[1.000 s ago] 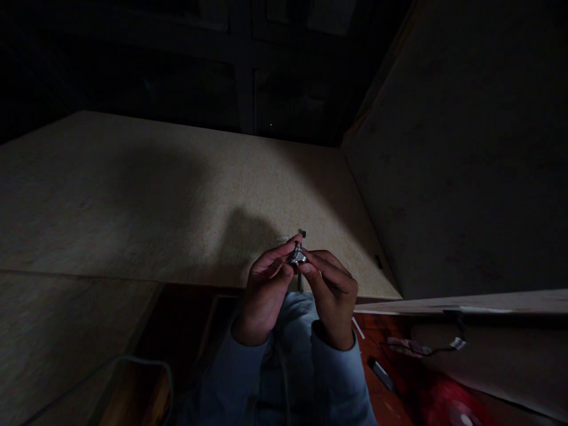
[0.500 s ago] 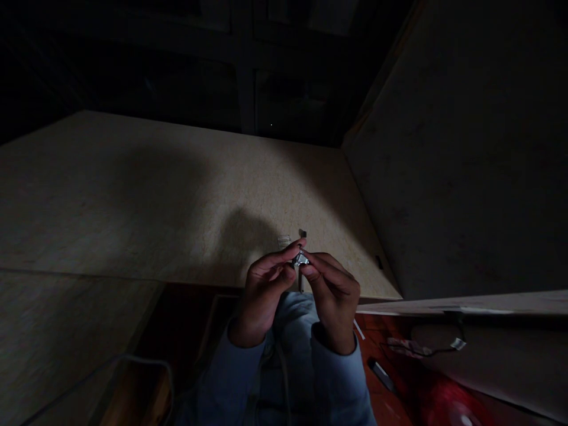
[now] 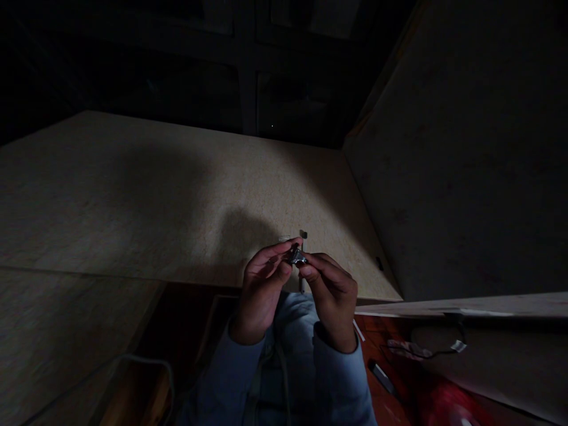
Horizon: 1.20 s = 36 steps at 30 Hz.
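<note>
The head view shows a small, shiny silver-and-dark metal piece (image 3: pixel 297 256) raised over the near edge of a pale speckled tabletop (image 3: pixel 248 171), between two bare hands. Its bright face, turned up more openly a moment ago, now shows less, and its darker side is easier to see; the piece seems to be getting turned in place, in fingers rather than against the table. Its finer shape is too small and dim to make out.

The left hand (image 3: pixel 260 296) has its thumb and fingertips closed on one side of the piece; the right hand (image 3: pixel 332 290) pinches the other side between thumb and forefinger, its remaining fingers curled in. The left hand has shifted slightly, so more of a clear, ridged strip (image 3: pixel 284 238) just beyond its fingers is now covered.

Near that strip, a small dark block (image 3: pixel 303 234) lies past the fingertips. A slim, pale rod (image 3: pixel 303 284) shows below the hands; whether the two join cannot be told.

Farther out, a small dark bar (image 3: pixel 380 263) sits by the tabletop's right edge. On the reddish floor (image 3: pixel 377 343) lie a narrow white strip (image 3: pixel 358 330) and a grey, dark-edged object (image 3: pixel 382 377).
</note>
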{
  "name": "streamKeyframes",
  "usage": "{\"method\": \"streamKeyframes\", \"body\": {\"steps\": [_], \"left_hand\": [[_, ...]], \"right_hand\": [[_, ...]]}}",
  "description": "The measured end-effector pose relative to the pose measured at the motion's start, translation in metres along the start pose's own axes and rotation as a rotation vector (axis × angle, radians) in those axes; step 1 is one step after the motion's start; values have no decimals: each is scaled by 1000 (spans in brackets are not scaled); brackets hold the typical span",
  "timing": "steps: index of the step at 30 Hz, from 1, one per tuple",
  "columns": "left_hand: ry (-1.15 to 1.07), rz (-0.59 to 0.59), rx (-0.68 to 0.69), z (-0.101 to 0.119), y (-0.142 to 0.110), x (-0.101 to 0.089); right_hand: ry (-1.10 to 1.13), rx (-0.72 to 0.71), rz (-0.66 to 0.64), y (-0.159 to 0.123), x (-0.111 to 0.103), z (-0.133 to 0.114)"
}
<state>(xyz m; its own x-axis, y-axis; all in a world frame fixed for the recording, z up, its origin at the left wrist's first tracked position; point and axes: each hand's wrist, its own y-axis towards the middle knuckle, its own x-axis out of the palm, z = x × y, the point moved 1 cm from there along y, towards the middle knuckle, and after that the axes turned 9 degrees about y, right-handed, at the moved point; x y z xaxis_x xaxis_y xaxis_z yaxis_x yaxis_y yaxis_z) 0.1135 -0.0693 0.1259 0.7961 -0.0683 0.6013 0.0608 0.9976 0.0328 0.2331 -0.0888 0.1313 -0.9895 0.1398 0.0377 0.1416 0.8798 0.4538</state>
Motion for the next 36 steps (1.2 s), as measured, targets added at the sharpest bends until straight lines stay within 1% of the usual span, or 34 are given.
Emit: {"method": "streamKeyframes", "body": {"steps": [4, 8, 15, 19, 27, 32, 36], "left_hand": [[-29, 4, 26, -1, 0, 2], [-38, 6, 23, -2, -1, 4], [-22, 44, 13, -1, 0, 3], [1, 68, 13, -2, 0, 2], [17, 7, 13, -2, -1, 4], [53, 18, 1, -3, -1, 3], [66, 21, -9, -2, 1, 1]], "right_hand": [[-3, 8, 6, 1, -1, -1], [-11, 14, 23, -1, -2, 0], [2, -6, 76, 0, 0, 1], [-26, -8, 76, 1, -1, 0], [-10, 15, 45, 0, -5, 3], [-20, 13, 36, 0, -7, 6], [-26, 14, 56, 0, -7, 6]]}}
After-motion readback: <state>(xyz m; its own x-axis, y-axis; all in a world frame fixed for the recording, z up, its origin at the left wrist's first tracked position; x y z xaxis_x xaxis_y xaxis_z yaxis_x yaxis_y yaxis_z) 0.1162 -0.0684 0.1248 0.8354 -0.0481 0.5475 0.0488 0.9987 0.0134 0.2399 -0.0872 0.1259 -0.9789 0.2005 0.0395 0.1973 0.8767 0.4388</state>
